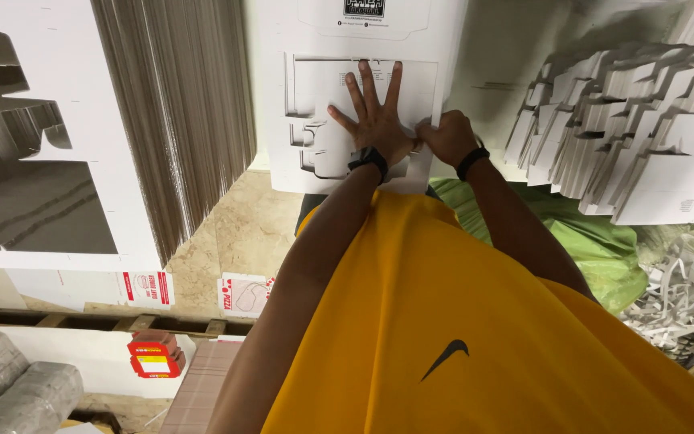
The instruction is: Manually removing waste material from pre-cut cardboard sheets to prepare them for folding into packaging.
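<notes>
White die-cut sheet (347, 48), long axis running away from wearer: left hand (373, 120) flat, fingers splayed on top; right hand (446, 138) pinching its right edge (stacked blanks (628, 112) beside)

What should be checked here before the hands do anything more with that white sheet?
1. Left hand flat on the sheet, fingers spread: ok.
2. Right hand closed at the sheet's right edge: ok; what exactly it pinches, cannot tell.
3. Sheet lying flat under the palm, no visible buckle: ok.
4. Cut outlines in the sheet still in place or already pushed out: cannot tell.
5. Space to the right: a stack of cut white blanks stands close beside the right hand: not ok for wide moves.
6. Scrap strips piled at lower right, apart from the sheet: ok.
</notes>
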